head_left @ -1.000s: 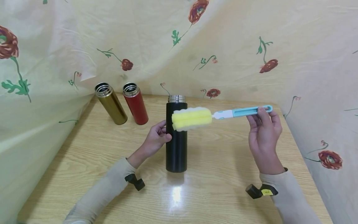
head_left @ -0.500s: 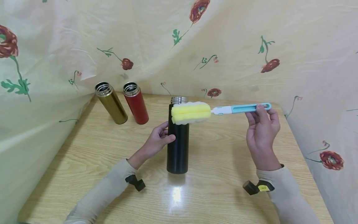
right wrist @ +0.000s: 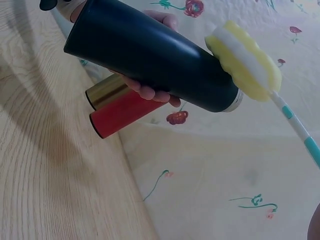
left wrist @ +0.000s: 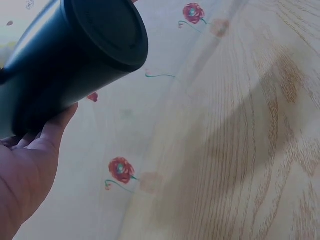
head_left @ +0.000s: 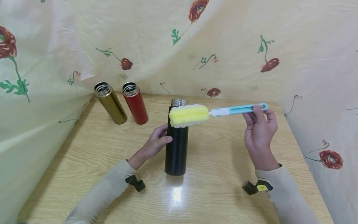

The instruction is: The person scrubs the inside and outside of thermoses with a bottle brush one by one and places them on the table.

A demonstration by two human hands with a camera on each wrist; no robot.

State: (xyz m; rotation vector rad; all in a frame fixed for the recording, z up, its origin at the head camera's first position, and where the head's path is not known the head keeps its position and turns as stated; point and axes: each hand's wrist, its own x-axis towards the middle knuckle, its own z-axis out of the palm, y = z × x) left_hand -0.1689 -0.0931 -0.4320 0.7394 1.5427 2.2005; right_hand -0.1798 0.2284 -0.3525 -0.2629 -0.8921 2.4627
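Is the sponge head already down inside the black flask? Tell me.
No, the sponge head lies sideways outside the black flask, near its open rim, while the right hand holds the handle.

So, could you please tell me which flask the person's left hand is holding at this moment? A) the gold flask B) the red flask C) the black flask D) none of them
C: the left hand is wrapped around the black flask, while the gold flask and the red flask stand apart at the back of the table, untouched.
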